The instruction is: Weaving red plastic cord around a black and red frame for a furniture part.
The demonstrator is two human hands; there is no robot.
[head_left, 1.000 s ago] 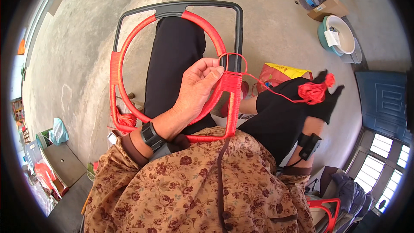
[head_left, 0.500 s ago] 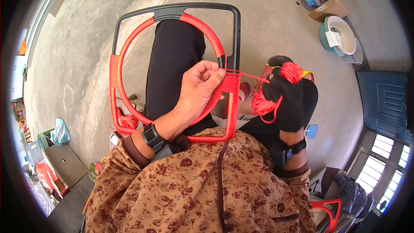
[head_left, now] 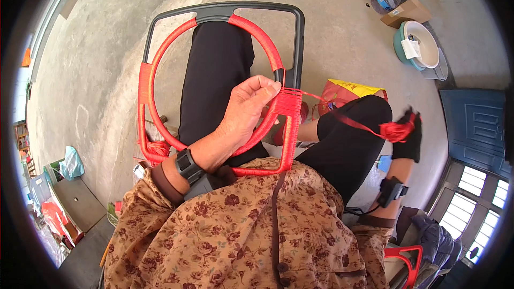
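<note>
Dark frame (head_left: 297,32) with rounded corners lies across the person's lap, a red ring (head_left: 160,128) set inside it. Red cord (head_left: 342,118) is wound tight over the frame's right bar and near bar, and over most of the ring; the far bar is bare.

Left hand (head_left: 249,109): forearm comes up from the lower left, hand draped over the ring, fingers curled and closed, fingertips (head_left: 270,88) pinching the cord wrap on the right bar where ring and frame meet. Black strap with a small box on that wrist.

Right hand (head_left: 408,131): arm swung out to the right, beyond the right knee, well apart from the frame. It looks dark, as if gloved, closed around a bundle of cord (head_left: 395,130). One strand runs taut from the bundle back to the wrap beside the left fingertips. Same black strap on that wrist.

Versus half a second ago: the right hand sat close to the frame, up by the knee, with the cord slack in loops; now it's pulled out and down to the right and the strand is straight. Left hand and frame haven't shifted.

Around: concrete floor (head_left: 107,48), yellow and red bag (head_left: 350,91) just right of the frame, white basin (head_left: 420,43) and cardboard box (head_left: 404,12) further off at upper right.
</note>
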